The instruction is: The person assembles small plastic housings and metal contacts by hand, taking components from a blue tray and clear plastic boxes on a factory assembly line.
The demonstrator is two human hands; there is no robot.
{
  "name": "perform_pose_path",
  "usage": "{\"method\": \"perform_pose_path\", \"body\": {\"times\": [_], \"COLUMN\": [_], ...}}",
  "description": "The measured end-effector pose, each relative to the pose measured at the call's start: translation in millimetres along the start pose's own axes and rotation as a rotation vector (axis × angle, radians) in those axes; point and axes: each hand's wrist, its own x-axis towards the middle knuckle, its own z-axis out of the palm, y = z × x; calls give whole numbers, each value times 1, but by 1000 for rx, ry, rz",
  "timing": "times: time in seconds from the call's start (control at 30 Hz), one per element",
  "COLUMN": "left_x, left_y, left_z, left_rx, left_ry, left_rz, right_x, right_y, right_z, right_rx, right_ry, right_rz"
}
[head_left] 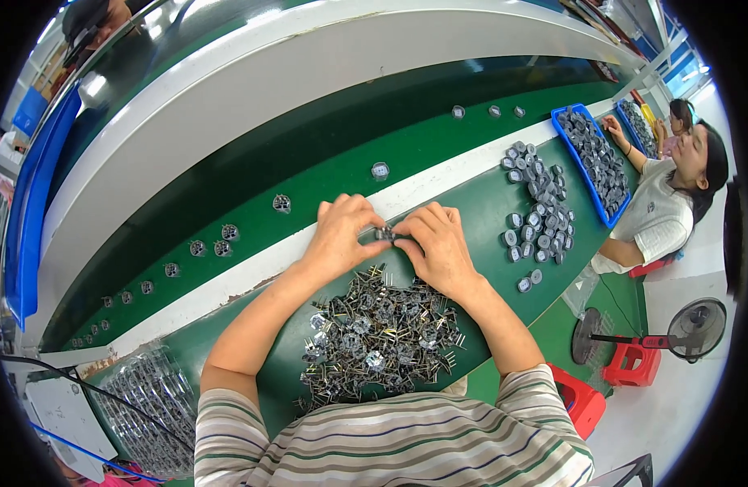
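Observation:
My left hand (pixel 341 233) and my right hand (pixel 439 247) meet over the near edge of the conveyor, fingertips pinched together. Between them is a small dark part (pixel 384 234), mostly covered by the fingers, so its exact shape does not show. Just below my hands, a heap of small dark parts with metal pins (pixel 382 337) lies on the green table (pixel 479 211), between my forearms. To the right of my right hand are loose grey round caps (pixel 540 207), some with pale faces.
A green conveyor belt (pixel 325 174) behind a white rail carries spaced-out small round parts (pixel 281 203). A blue tray (pixel 613 219) of grey parts stands at the right, beside a co-worker (pixel 666 195). Stacked clear trays (pixel 151 406) sit at left; a fan (pixel 696 329) and red stools (pixel 634 363) at right.

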Motion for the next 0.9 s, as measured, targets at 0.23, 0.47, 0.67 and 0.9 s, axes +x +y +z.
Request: {"method": "perform_pose_path", "body": {"times": [0.23, 0.47, 0.67, 0.9], "left_x": [17, 27, 53, 61], "left_y": [-40, -44, -26, -39], "left_z": [-35, -32, -8, -1], "left_rx": [345, 401, 340, 340], "left_ry": [193, 318, 204, 192], "left_rz": [-191, -136, 0, -44], "right_x": [-7, -14, -12, -4], "right_y": [-8, 10, 10, 20], "right_z": [-5, -15, -14, -7], "right_rx": [190, -115, -19, 20], "right_ry": [-175, 8, -12, -22], "right_rz": [-68, -101, -6, 23]}}
